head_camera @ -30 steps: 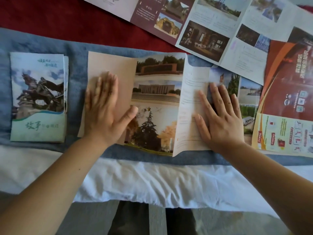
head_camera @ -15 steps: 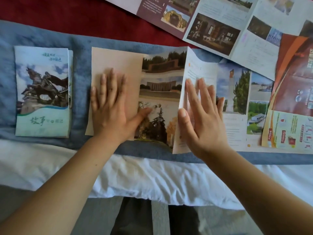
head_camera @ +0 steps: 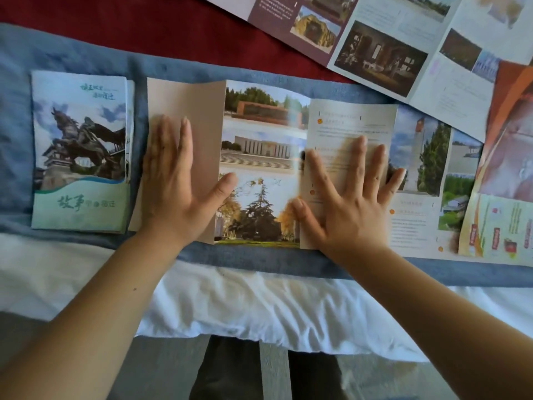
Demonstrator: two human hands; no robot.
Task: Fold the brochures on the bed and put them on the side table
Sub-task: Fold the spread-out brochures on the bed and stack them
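A long photo brochure (head_camera: 261,157) lies partly unfolded across the blue blanket (head_camera: 86,57) on the bed. My left hand (head_camera: 176,186) presses flat on its plain tan left panel. My right hand (head_camera: 349,197) lies flat with spread fingers on a white text panel folded over toward the middle. To the left, a folded brochure with a horse statue cover (head_camera: 80,151) rests closed on the blanket. A maroon-and-white brochure (head_camera: 383,47) lies unfolded at the top right. An orange-red brochure (head_camera: 504,174) lies open at the right edge.
A red bedcover (head_camera: 144,27) shows beyond the blanket. A white sheet (head_camera: 230,298) hangs over the bed's near edge. Below it are a grey floor and my dark trouser legs (head_camera: 230,370). No side table is in view.
My right hand swung the white text panel leftward and now presses it flat near the middle. My left hand stayed on the tan panel. The view shifted slightly.
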